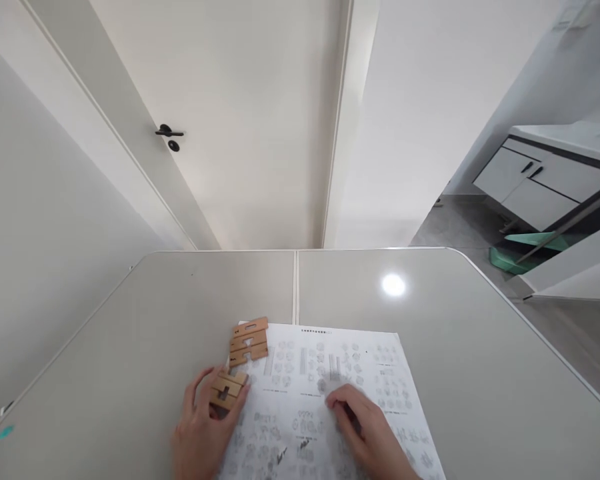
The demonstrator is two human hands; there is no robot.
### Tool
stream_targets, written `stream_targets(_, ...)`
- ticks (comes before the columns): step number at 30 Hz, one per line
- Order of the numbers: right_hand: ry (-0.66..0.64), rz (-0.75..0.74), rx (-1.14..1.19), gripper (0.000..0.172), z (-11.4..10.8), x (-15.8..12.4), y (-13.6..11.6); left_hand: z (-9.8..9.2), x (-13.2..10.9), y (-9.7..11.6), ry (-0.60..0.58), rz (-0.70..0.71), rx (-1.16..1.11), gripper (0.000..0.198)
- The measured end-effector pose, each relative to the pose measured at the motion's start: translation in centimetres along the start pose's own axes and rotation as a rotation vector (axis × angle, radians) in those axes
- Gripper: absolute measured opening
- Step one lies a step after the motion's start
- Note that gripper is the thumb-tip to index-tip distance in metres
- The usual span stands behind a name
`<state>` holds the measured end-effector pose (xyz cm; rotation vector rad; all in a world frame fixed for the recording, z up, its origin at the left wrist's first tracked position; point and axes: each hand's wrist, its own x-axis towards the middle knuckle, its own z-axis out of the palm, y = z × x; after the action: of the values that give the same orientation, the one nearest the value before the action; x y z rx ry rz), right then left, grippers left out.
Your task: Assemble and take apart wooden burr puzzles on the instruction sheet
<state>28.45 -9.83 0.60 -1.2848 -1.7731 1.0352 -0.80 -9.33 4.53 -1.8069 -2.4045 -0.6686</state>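
Around a small group of notched wooden pieces (225, 392), my left hand (203, 423) has its fingers and thumb closed on both sides. Further up, more flat wooden pieces (249, 342) with cut-outs lie side by side over the top left corner of a printed sheet (300, 400). My right hand (365, 430) rests over the sheet's right half, with fingers curled and fingertips together near the printed figures. Whether anything is between those fingertips cannot be made out.
The sheet lies on a light grey table (430, 320) with a pale rim and a centre seam. Beyond it stand a white door (250, 120) with a black handle and, at the right, a white cabinet (545, 177) near a green object (510, 260) on the floor.
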Motion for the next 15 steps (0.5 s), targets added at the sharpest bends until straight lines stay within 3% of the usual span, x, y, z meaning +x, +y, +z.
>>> stream_targets(4,-0.01,0.01,-0.011,0.03,-0.2,0.0,-0.2,-0.2,-0.1,0.1,0.032,-0.072,-0.107,0.048)
stream_targets(15,-0.03,0.058,-0.056,0.028,-0.1,-0.3,-0.5,-0.4,0.0,-1.2,-0.093,-0.363,-0.414,0.064)
